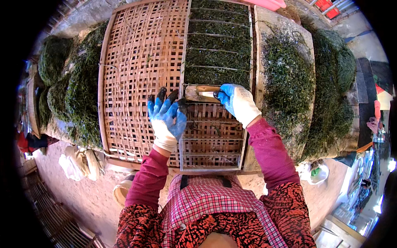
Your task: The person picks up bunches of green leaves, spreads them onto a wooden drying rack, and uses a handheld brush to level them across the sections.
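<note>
In front of me a woven bamboo tray (133, 62) lies flat, with a narrow pale frame with crossbars (212, 154) set on its right side. Dark green leafy matter (217, 59), seaweed-like, fills the frame's far sections; bare weave shows in the near ones. My left hand (166, 119), in a white glove with blue-coated, dark-stained fingers, rests spread at the frame's left rail and holds nothing. My gloved right hand (240, 100) grips a small white tool (208, 94) over a wooden block (192, 93) lying across the frame. The tool's exact kind is unclear.
More green matter (287, 83) covers a worn board (305, 40) on the right, with a large heap (332, 68) beyond. Other heaps (82, 90) lie on the left. White bags (82, 162) hang at the front left. A bucket (122, 189) stands below. A pink basin (269, 3) sits at the far edge.
</note>
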`<state>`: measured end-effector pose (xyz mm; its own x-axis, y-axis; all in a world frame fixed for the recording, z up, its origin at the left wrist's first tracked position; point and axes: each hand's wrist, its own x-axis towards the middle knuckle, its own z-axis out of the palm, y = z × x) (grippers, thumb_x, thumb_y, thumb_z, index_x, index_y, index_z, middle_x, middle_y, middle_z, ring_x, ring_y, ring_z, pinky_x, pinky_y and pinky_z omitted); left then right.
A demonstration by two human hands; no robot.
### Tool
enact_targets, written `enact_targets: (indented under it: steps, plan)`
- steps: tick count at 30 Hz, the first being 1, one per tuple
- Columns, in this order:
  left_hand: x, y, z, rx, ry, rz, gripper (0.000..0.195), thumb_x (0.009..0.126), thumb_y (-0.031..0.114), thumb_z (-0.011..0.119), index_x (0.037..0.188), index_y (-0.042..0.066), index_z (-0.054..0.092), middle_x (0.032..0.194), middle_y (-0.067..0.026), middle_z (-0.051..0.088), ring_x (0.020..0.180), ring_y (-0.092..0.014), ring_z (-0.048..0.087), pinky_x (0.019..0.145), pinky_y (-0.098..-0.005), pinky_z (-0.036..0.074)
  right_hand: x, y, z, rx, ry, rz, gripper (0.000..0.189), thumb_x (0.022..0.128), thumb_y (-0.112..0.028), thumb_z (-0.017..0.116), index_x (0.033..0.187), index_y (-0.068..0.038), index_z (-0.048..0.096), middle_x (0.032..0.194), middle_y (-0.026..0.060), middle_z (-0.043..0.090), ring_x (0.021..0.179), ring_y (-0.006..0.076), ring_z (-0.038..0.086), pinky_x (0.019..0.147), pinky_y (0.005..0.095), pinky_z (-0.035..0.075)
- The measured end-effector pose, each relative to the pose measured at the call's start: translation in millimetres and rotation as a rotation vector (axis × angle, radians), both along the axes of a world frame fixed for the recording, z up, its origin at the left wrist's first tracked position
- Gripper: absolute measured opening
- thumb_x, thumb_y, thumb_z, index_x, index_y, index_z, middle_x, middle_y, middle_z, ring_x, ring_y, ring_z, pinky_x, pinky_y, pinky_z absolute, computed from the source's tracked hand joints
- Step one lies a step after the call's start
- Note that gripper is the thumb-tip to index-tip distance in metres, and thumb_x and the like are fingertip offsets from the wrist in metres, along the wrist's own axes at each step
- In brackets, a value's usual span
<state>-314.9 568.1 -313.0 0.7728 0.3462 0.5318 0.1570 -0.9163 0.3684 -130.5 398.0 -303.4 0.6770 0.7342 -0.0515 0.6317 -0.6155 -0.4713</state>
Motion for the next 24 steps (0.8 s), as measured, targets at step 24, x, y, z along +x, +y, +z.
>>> enact_targets:
  steps: [24]
  plan:
    - [165, -64, -16, 0.031, 0.505, -0.032, 0.07, 0.09, 0.041, 0.057, 0.147, 0.005, 0.04, 0.151, -0.0195, 0.039, 0.14, -0.04, 0.035, 0.121, -0.0496, 0.018, -30, -64, -28, -0.464, -0.028, -0.392, 0.066, 0.086, -0.016, 0.064, 0.145, -0.002, 0.038, 0.126, 0.0249, 0.061, 0.102, 0.0394, 0.066, 0.085, 0.0429, 0.054]
